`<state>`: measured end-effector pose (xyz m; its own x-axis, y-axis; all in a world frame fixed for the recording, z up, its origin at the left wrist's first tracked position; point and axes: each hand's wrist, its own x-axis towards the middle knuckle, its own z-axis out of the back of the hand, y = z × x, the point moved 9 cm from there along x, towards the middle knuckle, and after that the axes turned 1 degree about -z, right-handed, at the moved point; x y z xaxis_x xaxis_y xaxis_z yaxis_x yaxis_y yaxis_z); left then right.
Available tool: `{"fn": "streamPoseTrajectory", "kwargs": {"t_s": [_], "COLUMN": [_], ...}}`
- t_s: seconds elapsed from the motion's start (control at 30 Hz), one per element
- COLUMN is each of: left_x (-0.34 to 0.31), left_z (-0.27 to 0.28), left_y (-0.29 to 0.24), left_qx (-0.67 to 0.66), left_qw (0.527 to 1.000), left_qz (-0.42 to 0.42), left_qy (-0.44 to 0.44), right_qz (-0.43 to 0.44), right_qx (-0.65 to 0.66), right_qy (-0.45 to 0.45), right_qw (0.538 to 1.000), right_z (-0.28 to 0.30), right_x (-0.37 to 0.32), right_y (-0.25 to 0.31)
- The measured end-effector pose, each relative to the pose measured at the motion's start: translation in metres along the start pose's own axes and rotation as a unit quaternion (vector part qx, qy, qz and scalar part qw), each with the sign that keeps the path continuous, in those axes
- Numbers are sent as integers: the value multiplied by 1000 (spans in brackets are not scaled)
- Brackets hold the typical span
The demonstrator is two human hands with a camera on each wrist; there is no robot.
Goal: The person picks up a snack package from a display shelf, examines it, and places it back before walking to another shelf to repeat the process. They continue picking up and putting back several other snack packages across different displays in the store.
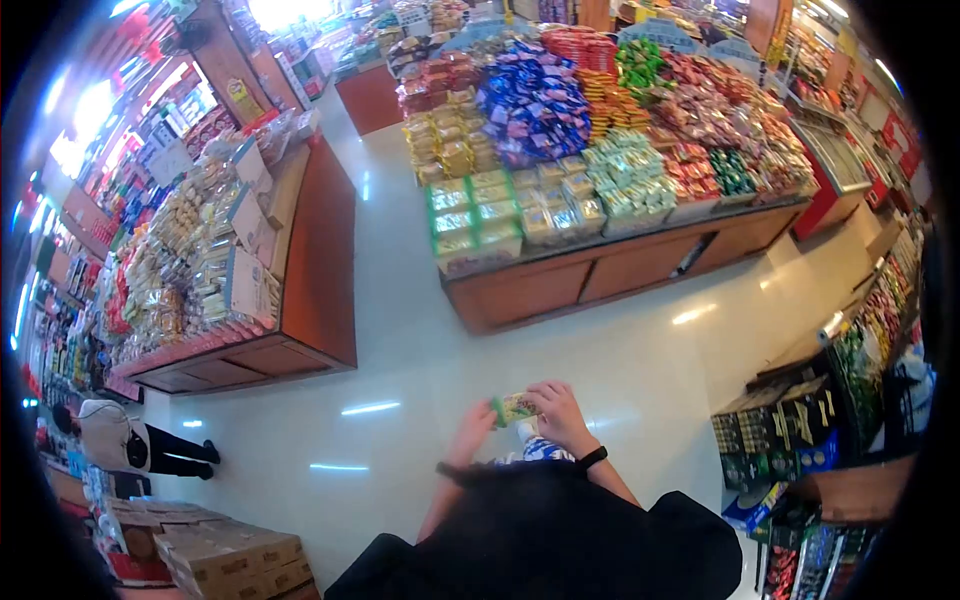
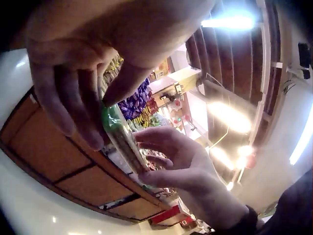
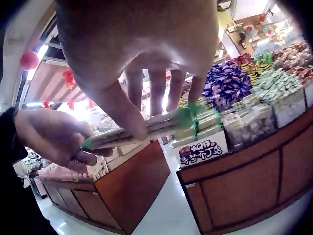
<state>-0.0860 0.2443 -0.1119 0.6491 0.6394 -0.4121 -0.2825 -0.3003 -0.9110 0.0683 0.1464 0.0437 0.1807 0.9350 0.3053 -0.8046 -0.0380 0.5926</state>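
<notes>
A flat, thin snack packet (image 1: 515, 407) with green ends is held in front of the body, between both hands. My left hand (image 1: 470, 432) pinches one green end between thumb and fingers. At the opposite end, my right hand (image 1: 562, 415) grips the packet with its thumb on the near face. Seen edge-on in the left wrist view, the packet (image 2: 128, 147) slants from the left thumb down to the right fingers. The right wrist view shows the packet (image 3: 161, 126) lying nearly level, its right green end blurred.
Ahead stands a wooden display counter (image 1: 620, 275) heaped with wrapped snacks, including blue packets (image 1: 535, 100). Another loaded counter (image 1: 320, 260) is on the left. Cardboard boxes (image 1: 235, 555) are stacked at lower left, near a person (image 1: 125, 440). Shelved goods (image 1: 780, 430) line the right.
</notes>
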Motion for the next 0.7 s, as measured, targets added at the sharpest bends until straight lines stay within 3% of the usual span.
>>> {"fn": "streamPoseTrajectory", "kwargs": {"t_s": [0.23, 0.33, 0.43, 0.53, 0.63, 0.7], "left_x": [74, 94, 112, 149, 194, 217], "left_z": [77, 99, 137, 176, 212, 240], "left_y": [-67, -88, -89, -80, -88, -100], "left_qx": [32, -23, -87, -81, -63, -33], "left_qw": [995, 992, 981, 981, 987, 988], "left_qz": [-34, -25, -35, -6, -40, -27], "left_qy": [-84, -120, -171, -178, -145, -149], "right_qz": [53, 42, -42, -138, -209, -208], "right_qx": [40, 35, 37, 66, 145, 163], "right_qy": [56, 23, -29, 76, 38, 2], "right_qw": [996, 998, 998, 985, 966, 964], "right_z": [-41, -53, -68, -111, -144, -159], "right_x": [138, 185, 224, 260, 296, 324], "right_y": [-40, -48, -59, -78, -100, -109]}}
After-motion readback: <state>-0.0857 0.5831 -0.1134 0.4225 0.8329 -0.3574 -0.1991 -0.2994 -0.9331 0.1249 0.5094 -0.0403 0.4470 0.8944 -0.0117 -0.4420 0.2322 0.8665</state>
